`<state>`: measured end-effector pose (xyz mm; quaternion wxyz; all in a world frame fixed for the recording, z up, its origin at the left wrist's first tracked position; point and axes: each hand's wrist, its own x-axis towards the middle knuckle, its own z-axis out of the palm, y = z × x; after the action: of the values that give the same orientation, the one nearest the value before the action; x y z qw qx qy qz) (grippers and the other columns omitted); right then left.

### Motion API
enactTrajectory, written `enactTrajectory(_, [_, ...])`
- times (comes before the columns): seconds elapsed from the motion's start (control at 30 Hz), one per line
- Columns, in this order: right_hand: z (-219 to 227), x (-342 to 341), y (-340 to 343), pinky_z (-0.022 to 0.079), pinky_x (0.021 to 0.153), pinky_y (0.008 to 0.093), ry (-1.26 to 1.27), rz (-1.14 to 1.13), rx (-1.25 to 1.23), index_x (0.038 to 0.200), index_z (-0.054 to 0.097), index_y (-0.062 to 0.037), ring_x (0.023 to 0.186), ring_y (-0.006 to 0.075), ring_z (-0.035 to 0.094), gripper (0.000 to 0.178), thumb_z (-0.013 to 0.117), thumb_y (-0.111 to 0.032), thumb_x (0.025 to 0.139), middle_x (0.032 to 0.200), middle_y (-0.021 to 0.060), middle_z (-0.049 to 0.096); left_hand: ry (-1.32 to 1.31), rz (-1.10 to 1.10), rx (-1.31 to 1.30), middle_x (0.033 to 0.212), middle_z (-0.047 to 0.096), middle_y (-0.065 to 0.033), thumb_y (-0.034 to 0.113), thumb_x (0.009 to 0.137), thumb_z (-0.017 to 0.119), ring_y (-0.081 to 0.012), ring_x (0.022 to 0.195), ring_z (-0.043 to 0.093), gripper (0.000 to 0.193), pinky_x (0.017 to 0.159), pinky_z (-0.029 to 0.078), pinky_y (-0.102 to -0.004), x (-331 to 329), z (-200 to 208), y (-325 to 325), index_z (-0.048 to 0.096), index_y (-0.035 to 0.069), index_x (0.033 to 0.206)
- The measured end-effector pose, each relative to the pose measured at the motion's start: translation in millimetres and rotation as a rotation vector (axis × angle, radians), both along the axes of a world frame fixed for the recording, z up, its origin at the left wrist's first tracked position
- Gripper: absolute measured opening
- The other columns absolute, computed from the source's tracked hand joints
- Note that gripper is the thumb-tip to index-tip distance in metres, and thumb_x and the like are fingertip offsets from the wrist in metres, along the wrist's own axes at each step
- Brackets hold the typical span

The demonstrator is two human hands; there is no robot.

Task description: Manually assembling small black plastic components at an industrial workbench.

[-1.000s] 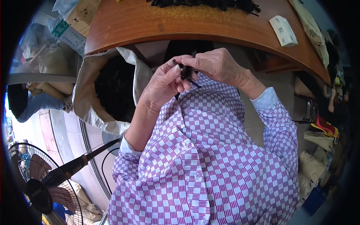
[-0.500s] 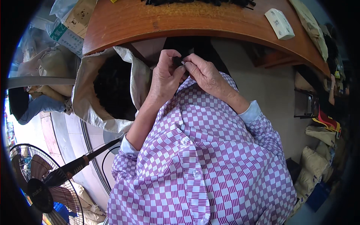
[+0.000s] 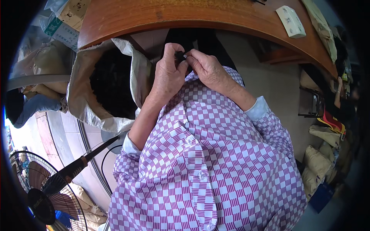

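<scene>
In front of the wooden desk (image 3: 173, 17), over the person's lap, the left hand (image 3: 169, 75) and right hand (image 3: 211, 72) meet, each grip pinching a small black piece (image 3: 180, 56) between them; an open woven sack (image 3: 86, 116) stands to their left, holding black material (image 3: 113, 84).

Left hand (image 3: 168, 75) is pinching, index arching above thumb. Right hand (image 3: 209, 70) is pinching just beside it, fingers bunching. Left forearm (image 3: 146, 117) and right forearm (image 3: 239, 94) are slanting inward toward each other.
</scene>
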<state>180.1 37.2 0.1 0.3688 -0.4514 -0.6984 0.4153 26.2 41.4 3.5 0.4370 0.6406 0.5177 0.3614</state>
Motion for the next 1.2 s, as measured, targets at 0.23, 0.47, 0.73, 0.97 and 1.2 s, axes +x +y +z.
enactTrajectory(0.23, [-2, -14, 12, 0.045, 0.056, 0.0282, 0.049, 0.024, -0.063, 0.099, 0.054, 0.0003, 0.064, 0.0161, 0.058, 0.014, 0.046, -0.011, 0.097, 0.072, 0.0125, 0.059, 0.261, 0.098, 0.210, 0.092, 0.060, -0.0235, -0.003, 0.078, 0.055, -0.0449, 0.084, 0.059, 0.031, 0.069, 0.049, -0.0468, -2, 12, 4, 0.045, 0.005, 0.107])
enactTrajectory(0.47, [0, 5, 2, 0.042, 0.067, 0.0214, 0.177, -0.124, -0.135, 0.111, 0.053, -0.0014, 0.076, 0.0076, 0.050, 0.022, 0.044, -0.018, 0.098, 0.086, 0.0009, 0.054, -0.176, 0.140, 0.210, 0.082, 0.057, -0.0159, -0.002, 0.083, 0.054, -0.0242, 0.069, 0.060, 0.023, 0.062, 0.047, -0.0323, 18, 3, 1, 0.047, 0.003, 0.104])
enactTrajectory(0.73, [4, 24, -11, 0.027, 0.047, 0.0139, 0.553, -0.140, -0.342, 0.094, 0.056, -0.0086, 0.055, -0.0006, 0.038, 0.012, 0.047, -0.016, 0.098, 0.074, -0.0049, 0.052, -1.158, -0.023, -0.440, 0.086, 0.059, -0.0070, 0.004, 0.092, 0.045, -0.0156, 0.066, 0.059, 0.022, 0.058, 0.048, -0.0246, 13, 9, -5, 0.046, 0.010, 0.113])
enactTrajectory(0.97, [12, 11, -1, 0.030, 0.042, 0.0146, 0.619, -0.068, -0.377, 0.099, 0.055, -0.0079, 0.049, 0.0012, 0.042, 0.009, 0.050, -0.015, 0.096, 0.076, -0.0008, 0.057, -0.900, -0.089, -0.504, 0.086, 0.062, -0.0071, 0.009, 0.097, 0.041, -0.0116, 0.063, 0.058, 0.034, 0.056, 0.046, -0.0208, -1, 9, -4, 0.046, 0.009, 0.130])
enactTrajectory(1.2, [-9, 20, 5, 0.045, 0.058, 0.0164, 0.702, 0.079, -0.564, 0.112, 0.055, -0.0054, 0.064, 0.0040, 0.054, 0.025, 0.054, -0.024, 0.095, 0.077, -0.0019, 0.057, -0.905, -0.247, -0.580, 0.082, 0.060, -0.0064, 0.013, 0.097, 0.045, -0.0115, 0.063, 0.056, 0.034, 0.052, 0.040, -0.0181, 1, 0, -5, 0.047, 0.008, 0.131])
